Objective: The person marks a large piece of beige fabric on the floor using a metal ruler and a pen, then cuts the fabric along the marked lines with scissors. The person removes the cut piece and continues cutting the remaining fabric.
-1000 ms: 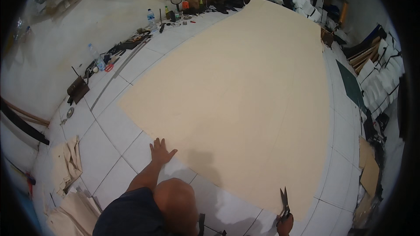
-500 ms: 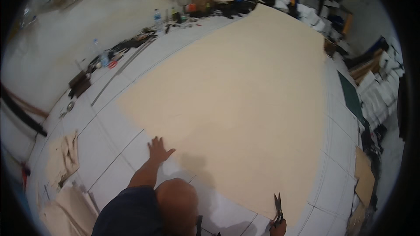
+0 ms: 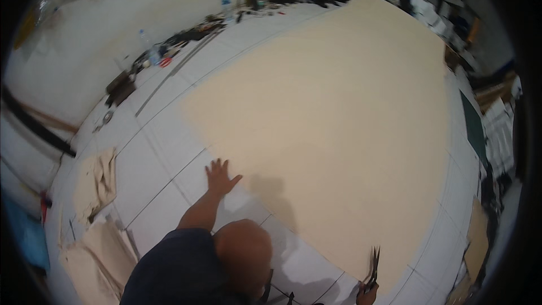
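A large sheet of cream cloth lies spread over the white tiled floor. My left hand rests flat at its near left edge, fingers spread and thumb pointing toward the cloth. At the near edge, toward the lower right, my right hand grips a pair of dark scissors by the handles. Their blades point away from me over the cloth, a narrow gap between them. The lower part of the right hand is cut off by the picture's edge.
Crumpled cream cloth pieces lie at the left. Along the far left wall stand a water bottle, a dark box and a long thin strip. A green board and cardboard line the right side.
The view has swung, so the scene sits farther right and higher. The scissors have tilted slightly to the right in my right hand. My left hand stays pressed at the cloth's edge.
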Demonstrator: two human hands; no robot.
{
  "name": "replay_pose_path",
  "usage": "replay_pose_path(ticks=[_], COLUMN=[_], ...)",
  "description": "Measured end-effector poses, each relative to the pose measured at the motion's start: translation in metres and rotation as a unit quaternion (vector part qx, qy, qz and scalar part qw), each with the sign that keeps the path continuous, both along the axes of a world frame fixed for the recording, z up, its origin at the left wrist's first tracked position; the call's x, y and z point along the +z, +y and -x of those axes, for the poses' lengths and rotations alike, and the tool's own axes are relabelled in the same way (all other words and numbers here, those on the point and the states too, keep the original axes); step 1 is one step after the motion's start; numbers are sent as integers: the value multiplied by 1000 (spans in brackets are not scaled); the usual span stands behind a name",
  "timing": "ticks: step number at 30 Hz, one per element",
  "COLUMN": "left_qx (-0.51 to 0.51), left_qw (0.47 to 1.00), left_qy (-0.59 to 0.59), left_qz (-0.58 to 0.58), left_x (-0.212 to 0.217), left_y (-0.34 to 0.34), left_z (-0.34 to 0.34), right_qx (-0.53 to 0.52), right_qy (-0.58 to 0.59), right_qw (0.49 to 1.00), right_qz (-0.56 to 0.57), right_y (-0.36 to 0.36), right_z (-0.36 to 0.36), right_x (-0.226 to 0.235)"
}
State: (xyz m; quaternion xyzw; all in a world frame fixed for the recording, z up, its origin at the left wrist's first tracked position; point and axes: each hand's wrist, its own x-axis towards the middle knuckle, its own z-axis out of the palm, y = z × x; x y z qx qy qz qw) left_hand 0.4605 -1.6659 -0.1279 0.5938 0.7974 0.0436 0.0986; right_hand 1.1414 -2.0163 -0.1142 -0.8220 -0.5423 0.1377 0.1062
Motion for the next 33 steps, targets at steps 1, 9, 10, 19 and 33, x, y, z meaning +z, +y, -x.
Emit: replay_pose_path(ticks=[1, 9, 10, 19, 33], left_qx=[6, -7, -14, -88, -81], left_qw=[1000, 994, 993, 944, 897], left_qy=[-1, -7, -26, -89, -164], left_qz=[5, 104, 113, 306, 404], left_x=[-2, 24, 37, 260, 518], left_y=[-3, 14, 16, -171, -310], left_z=[2, -5, 0, 98, 74], right_qx=[10, -154, -164, -168, -218], right_qy=[-1, 84, 108, 216, 297], right_qw=[1000, 981, 978, 935, 834], right_qz=[-6, 83, 66, 227, 411], right_y=[1, 12, 11, -60, -49], right_z=[-2, -3, -6, 3, 132], right_x=[-1, 40, 53, 194, 610])
